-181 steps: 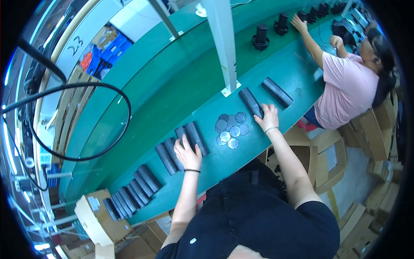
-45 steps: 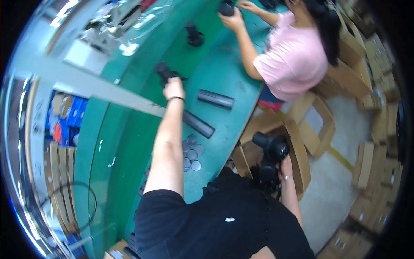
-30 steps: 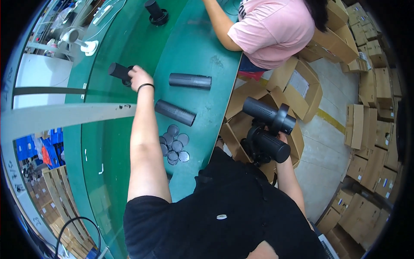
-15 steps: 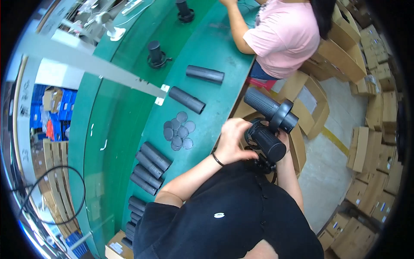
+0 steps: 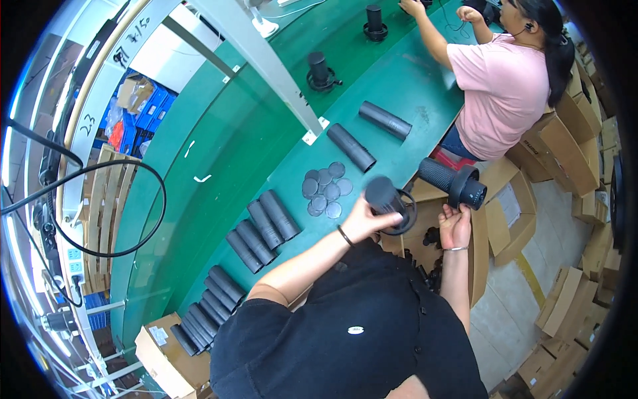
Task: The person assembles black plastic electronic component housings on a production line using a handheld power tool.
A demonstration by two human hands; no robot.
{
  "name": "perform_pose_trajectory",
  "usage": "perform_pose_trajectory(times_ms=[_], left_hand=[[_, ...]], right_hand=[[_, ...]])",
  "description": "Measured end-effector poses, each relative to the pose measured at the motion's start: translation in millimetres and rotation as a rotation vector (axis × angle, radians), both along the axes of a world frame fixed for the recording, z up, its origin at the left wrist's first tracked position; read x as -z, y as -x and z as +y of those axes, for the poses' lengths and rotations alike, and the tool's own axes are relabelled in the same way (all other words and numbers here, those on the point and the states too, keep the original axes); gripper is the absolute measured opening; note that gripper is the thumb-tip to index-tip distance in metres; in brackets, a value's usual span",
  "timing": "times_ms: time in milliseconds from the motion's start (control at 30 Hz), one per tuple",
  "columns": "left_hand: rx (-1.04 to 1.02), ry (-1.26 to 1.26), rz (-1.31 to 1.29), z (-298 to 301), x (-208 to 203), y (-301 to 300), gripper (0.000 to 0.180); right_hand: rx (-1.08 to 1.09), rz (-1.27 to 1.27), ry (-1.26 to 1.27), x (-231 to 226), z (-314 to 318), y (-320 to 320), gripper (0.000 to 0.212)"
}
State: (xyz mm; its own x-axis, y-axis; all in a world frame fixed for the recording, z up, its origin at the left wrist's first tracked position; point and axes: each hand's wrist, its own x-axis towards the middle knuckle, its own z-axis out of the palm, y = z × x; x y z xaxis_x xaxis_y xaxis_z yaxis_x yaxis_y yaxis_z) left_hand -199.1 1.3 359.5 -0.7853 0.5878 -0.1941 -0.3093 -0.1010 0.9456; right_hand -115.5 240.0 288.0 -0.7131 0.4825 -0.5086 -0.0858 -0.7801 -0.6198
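My left hand [image 5: 367, 219] is wrapped around a short black cylinder with a ring collar [image 5: 382, 193], held in front of my chest near the table's edge. To its right, my right hand [image 5: 456, 226] is turned palm up. Its fingertips meet the lower end of a longer black mesh cylinder with a ring collar [image 5: 444, 175], which tilts toward the upper left. The two ringed cylinders are apart. On the green table [image 5: 292, 176] beyond my left hand lies a cluster of thin dark discs [image 5: 325, 189].
Black tubes [image 5: 272, 216] lie in rows along the table, with two more farther off. Two ringed cylinders [image 5: 321, 72] stand on the green belt. A person in pink [image 5: 503, 86] works at the far right. Open cartons [image 5: 508, 213] flank the table, and a metal post [image 5: 282, 80] rises from it.
My left hand has closed around the short cylinder and carried it left, away from the mesh one. My right hand still supports the mesh cylinder. The whole view has shifted.
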Motion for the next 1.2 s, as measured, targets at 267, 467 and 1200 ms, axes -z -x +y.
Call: perform_pose_trajectory(times_ms=[267,467,1200], left_hand=[[-0.270,-0.514,-0.348,-72,2,17,0.052],[-0.309,-0.411,-0.007,-93,6,12,0.059],[-0.947,0.461,0.578,-180,76,142,0.057]], right_hand=[[-0.131,-0.053,-0.097,27,3,-16,0.017],[-0.398,-0.187,-0.222,37,-14,-13,0.011],[-1.069,-0.370,-1.486,37,-25,-1,0.032]])
